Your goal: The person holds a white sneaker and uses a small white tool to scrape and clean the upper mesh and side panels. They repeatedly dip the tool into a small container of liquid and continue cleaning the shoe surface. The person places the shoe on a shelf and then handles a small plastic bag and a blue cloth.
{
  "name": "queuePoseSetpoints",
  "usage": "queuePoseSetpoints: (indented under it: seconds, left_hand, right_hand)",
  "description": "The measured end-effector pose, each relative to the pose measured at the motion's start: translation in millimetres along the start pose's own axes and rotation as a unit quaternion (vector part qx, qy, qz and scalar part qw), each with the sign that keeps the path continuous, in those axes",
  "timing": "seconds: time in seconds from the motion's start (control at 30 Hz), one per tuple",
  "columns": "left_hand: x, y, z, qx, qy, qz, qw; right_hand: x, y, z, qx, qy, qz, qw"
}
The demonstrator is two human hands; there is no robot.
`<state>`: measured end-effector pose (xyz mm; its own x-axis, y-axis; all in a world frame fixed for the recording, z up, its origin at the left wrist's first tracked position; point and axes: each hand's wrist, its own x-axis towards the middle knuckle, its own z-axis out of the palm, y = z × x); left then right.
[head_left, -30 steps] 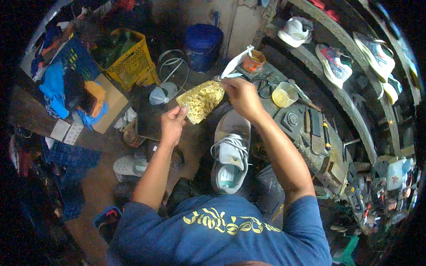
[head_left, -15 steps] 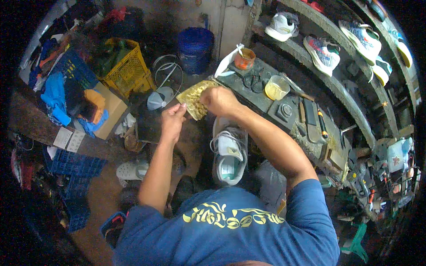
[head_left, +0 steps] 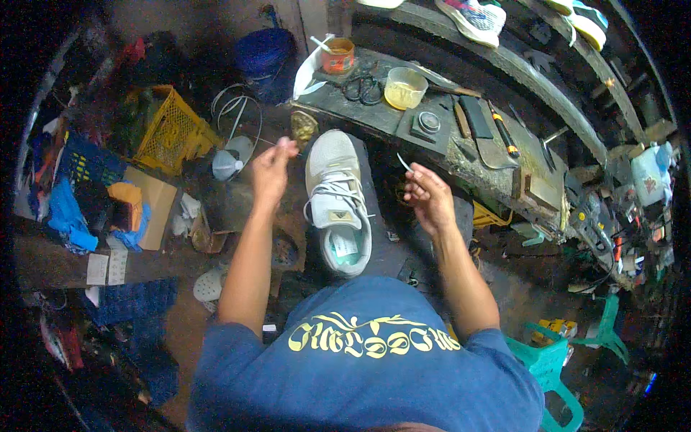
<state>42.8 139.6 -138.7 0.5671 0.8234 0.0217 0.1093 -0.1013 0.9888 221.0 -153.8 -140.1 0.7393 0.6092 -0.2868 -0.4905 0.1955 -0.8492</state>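
Shoe (head_left: 337, 200), pale grey and laced, lies between the two hands, its long axis running away from the person, toe toward the table (head_left: 385, 119). The left hand (head_left: 270, 171) is nearer, just off the shoe's left side; its fingers are bent, though whether they grip anything I cannot tell. The right hand (head_left: 430, 196), farther off, pinches a slim pale strip (head_left: 403, 161).

Yellow lettering (head_left: 353, 340) spans the blue shirt (head_left: 360, 392); the shoe patch (head_left: 341, 215) seems unreadable.
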Motion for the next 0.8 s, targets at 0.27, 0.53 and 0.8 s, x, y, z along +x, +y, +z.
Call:
queuePoseSetpoints:
  seconds: [0.27,0.53,0.8]
  left_hand:
    - [9,59,54,0.013,-0.229,0.030,0.973]
    - [-49,114,12,-0.058,-0.217,0.138,0.965]
    - [-105,152,-6,-0.052,-0.043,0.227,0.972]
  right_hand:
    - [-41,-11,10,-0.024,0.038,-0.141,0.989]
    - [-94,-45,59,-0.062,-0.044,-0.275,0.958]
    - [-126,-73,114,0.031,-0.142,-0.220,0.965]
